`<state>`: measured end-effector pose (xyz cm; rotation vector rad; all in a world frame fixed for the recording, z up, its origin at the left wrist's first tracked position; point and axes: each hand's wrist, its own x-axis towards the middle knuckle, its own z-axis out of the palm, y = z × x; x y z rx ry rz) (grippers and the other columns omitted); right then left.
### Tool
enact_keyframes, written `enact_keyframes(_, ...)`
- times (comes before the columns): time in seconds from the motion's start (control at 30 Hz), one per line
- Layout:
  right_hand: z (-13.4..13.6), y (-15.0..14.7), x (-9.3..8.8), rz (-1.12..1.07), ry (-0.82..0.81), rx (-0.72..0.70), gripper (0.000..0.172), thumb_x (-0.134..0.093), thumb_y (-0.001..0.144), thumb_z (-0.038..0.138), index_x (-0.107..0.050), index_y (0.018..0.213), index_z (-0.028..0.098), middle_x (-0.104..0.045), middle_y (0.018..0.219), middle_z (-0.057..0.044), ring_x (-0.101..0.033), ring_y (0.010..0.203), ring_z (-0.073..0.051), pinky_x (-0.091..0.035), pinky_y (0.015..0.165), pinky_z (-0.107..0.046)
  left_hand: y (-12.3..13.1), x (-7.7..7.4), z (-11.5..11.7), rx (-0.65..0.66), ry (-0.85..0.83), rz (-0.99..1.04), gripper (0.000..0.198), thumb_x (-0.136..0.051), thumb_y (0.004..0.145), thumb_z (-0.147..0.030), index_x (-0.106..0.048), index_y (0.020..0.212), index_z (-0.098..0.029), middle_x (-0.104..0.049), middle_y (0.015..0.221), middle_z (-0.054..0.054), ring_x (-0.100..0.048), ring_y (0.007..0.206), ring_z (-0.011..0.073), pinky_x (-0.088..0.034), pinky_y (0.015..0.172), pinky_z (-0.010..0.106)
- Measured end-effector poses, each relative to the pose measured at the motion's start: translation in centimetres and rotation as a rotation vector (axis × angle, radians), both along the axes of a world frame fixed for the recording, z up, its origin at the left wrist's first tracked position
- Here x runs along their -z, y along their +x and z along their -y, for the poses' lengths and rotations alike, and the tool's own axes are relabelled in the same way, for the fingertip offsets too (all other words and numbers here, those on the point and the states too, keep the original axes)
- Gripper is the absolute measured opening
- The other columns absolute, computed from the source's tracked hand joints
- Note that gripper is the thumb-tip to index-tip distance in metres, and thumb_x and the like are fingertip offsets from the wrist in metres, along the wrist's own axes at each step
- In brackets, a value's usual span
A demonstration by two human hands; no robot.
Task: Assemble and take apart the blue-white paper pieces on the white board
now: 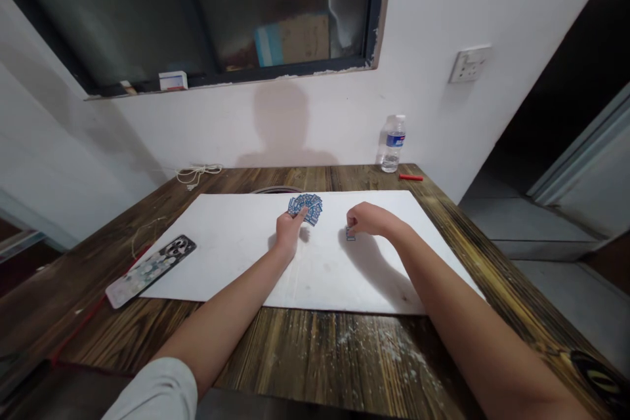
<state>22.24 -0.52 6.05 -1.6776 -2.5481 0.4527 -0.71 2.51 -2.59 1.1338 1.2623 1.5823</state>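
A fan of blue-backed playing cards (pixel 308 206) is held up over the white sheet (pixel 231 256) by my left hand (pixel 289 228), whose fingers are closed on the lower edge of the fan. To the right, my right hand (pixel 367 218) is curled in a pinch on a single blue card (pixel 350 233), which touches or sits just above the sheet. The two hands are about a hand's width apart, both over the far middle of the sheet.
The sheet lies on a wooden table (pixel 315 354). A phone (pixel 150 270) rests at the sheet's left edge. At the far side stand a water bottle (pixel 392 144), a red pen (pixel 410 177) and a coiled white cable (pixel 197 174). The wall is close behind.
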Motion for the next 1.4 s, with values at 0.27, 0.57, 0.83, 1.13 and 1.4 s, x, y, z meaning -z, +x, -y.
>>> enact_keyframes(0.27, -0.6, -0.3, 2.0, 0.121, 0.048, 0.091, 0.015, -0.073, 0.072, 0.026, -0.074, 0.085, 0.021, -0.071, 0.09, -0.006, -0.064, 0.077, -0.02, -0.037, 0.057, -0.026, 0.1, 0.1, 0.0, -0.016, -0.017, -0.019, 0.044, -0.081, 0.058, -0.051, -0.072, 0.075, -0.011, -0.071, 0.071, 0.006, -0.064, 0.065, 0.017, -0.048, 0.062, 0.026)
enact_keyframes(0.57, 0.2, -1.5, 0.7, 0.039, 0.205, 0.011, 0.018, -0.072, 0.078, 0.03, -0.069, 0.094, 0.021, -0.07, 0.094, -0.006, -0.062, 0.084, -0.02, -0.036, 0.063, -0.026, 0.2, -0.1, 0.3, -0.022, -0.026, -0.049, 0.045, -0.081, 0.058, -0.052, -0.072, 0.076, -0.011, -0.071, 0.069, 0.007, -0.064, 0.067, 0.0188, -0.049, 0.066, 0.028)
enact_keyframes(0.83, 2.3, -5.0, -0.3, -0.15, 0.467, -0.181, 0.012, -0.071, 0.082, 0.026, -0.066, 0.092, 0.021, -0.068, 0.088, -0.002, -0.06, 0.08, -0.017, -0.034, 0.068, -0.026, 0.2, -0.6, 0.6, -0.012, -0.023, -0.109, 0.043, -0.079, 0.06, -0.052, -0.073, 0.075, -0.011, -0.07, 0.066, 0.005, -0.061, 0.063, 0.0169, -0.045, 0.06, 0.025)
enact_keyframes(1.13, 3.1, -7.2, 2.2, -0.102, 0.597, -0.014, 0.022, -0.07, 0.083, 0.034, -0.063, 0.1, 0.021, -0.066, 0.103, -0.009, -0.058, 0.094, -0.024, -0.035, 0.079, -0.033, 0.0, 0.3, 0.2, -0.01, -0.001, -0.13, 0.047, -0.077, 0.062, -0.055, -0.074, 0.077, -0.011, -0.07, 0.069, 0.006, -0.06, 0.063, 0.0164, -0.044, 0.062, 0.025)
enact_keyframes(1.4, 3.1, -7.0, 2.1, -0.119, 0.57, 0.047, 0.019, -0.063, 0.087, 0.034, -0.063, 0.101, 0.021, -0.065, 0.102, -0.009, -0.057, 0.093, -0.024, -0.034, 0.079, -0.033, 0.1, 0.0, 0.4, -0.011, 0.003, -0.109, 0.046, -0.077, 0.063, -0.054, -0.073, 0.076, -0.011, -0.072, 0.072, 0.007, -0.061, 0.067, 0.0176, -0.045, 0.065, 0.025)
